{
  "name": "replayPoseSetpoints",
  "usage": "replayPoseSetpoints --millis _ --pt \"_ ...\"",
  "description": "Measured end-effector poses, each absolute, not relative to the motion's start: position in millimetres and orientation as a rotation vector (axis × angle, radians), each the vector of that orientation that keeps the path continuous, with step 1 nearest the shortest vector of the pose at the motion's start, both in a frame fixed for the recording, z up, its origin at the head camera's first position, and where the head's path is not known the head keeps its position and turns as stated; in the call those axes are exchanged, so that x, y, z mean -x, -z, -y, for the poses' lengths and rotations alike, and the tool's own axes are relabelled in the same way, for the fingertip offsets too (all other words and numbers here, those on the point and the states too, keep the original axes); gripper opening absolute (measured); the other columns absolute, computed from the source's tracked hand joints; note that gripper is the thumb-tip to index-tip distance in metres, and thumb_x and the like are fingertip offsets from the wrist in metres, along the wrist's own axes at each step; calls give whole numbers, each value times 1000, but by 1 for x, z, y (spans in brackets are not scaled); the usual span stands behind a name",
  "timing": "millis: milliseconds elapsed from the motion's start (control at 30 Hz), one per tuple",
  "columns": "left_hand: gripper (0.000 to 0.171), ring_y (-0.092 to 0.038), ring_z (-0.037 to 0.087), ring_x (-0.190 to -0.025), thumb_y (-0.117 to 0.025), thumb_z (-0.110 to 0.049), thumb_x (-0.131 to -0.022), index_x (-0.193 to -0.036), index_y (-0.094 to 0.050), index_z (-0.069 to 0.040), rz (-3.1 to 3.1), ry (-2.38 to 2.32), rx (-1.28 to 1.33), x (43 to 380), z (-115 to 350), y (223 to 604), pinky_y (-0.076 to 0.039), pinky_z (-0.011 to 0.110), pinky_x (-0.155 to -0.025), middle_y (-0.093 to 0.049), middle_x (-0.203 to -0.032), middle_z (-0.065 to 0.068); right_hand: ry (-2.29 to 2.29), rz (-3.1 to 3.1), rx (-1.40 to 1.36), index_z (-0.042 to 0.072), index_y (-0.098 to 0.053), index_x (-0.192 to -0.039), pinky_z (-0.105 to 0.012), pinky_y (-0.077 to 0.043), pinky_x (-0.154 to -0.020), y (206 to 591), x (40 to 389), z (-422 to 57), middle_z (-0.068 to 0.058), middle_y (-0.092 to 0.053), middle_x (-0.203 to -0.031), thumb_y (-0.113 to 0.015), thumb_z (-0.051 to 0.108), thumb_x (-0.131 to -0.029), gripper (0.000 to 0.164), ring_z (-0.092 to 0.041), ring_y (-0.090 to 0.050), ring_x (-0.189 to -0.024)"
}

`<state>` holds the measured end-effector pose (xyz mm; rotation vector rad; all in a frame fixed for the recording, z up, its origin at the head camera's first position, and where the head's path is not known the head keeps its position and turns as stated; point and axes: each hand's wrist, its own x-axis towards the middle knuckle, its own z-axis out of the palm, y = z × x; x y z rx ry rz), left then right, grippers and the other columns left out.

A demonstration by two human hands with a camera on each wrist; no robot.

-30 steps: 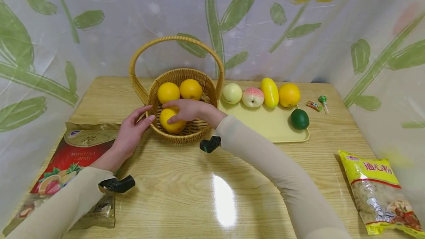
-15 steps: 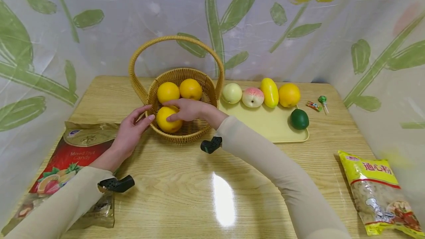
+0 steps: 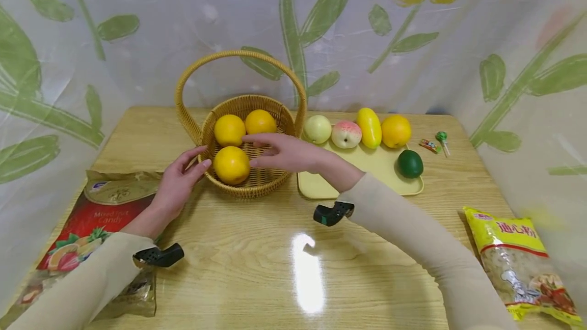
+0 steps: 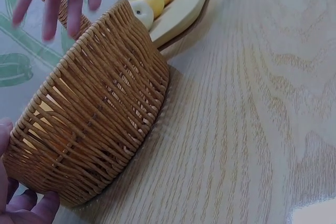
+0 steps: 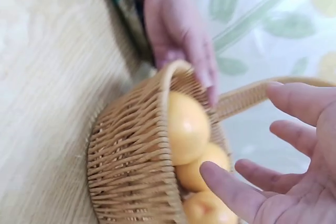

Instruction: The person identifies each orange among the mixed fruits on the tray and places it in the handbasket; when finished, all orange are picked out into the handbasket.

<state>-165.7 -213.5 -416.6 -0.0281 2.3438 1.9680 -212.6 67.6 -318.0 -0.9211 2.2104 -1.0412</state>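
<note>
A round wicker basket [image 3: 270,187] with a tall hoop handle holds a front orange [image 3: 232,165], a back left orange [image 3: 230,130] and a back right orange [image 3: 260,122]. At its left side, my left hand [image 3: 176,182] rests its fingertips and thumb against the rim and outer wall. Over the basket's right part hovers my right hand [image 3: 293,154], fingers extended and spread, holding nothing. A gap shows between the right hand's fingers [image 5: 231,190] and the fruit in the right wrist view.
Right of the basket, a pale yellow tray [image 3: 367,177] bears a pale green fruit [image 3: 317,129], peach [image 3: 346,134], yellow mango-like fruit [image 3: 369,128], orange [image 3: 396,131] and dark green fruit [image 3: 409,164]. Lollipop [image 3: 442,139] and wrapped candy [image 3: 429,145] lie beyond. Candy bag [image 3: 110,213] left; pasta bag [image 3: 518,264] right.
The front orange has shifted slightly left, and my right hand has let go of it, drawing back to the right with fingers spread. My left hand stays at the basket's side.
</note>
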Motion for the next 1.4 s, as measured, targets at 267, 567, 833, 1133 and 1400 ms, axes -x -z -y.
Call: replayPoseSetpoints --millis 267,567,833,1133,1400 --pt "61 -25 27 -144 -59 -38 -98 -150 -40 -14 -2344 -1963 34 166 213 418 -43 20 -101 -21 -160 7 1284 -2294 817 25 -39 -151 -36 -44 -104 309 181 -138 6 -40 -151 -60 36 -98 58 -18 -49 -129" --pt "61 -22 30 -145 -58 -38 -98 -151 -39 -14 -2361 -1946 23 165 214 419 -44 15 -96 -19 -161 8 1650 -2355 375 22 -36 -152 -44 -42 -107 316 199 -228 -8 -37 -151 -60 30 -99 59 -30 -45 -132" --pt "60 -31 24 -141 -58 -38 -98 -150 -40 -15 -2357 -1951 13 166 213 419 -45 13 -94 -22 -159 8 1769 -2541 -113 26 -24 -157 -47 -31 -114 325 241 -303 -15 -21 -158 -54 41 -100 66 -32 -33 -140" --pt "57 -23 29 -144 -57 -36 -99 -149 -42 -16 -2367 -1959 -11 166 214 421 -46 11 -91 -22 -160 8 1523 -2487 -329 22 -8 -159 -54 -24 -115 360 276 -340 -18 -6 -162 -52 45 -100 77 -39 -20 -144" --pt "57 -22 30 -144 -58 -36 -99 -150 -41 -15 -2373 -1957 5 167 215 422 -46 11 -91 -21 -160 9 1400 -2388 -231 18 -3 -159 -56 -29 -113 368 287 -339 -19 -4 -162 -61 46 -95 91 -38 -20 -144"
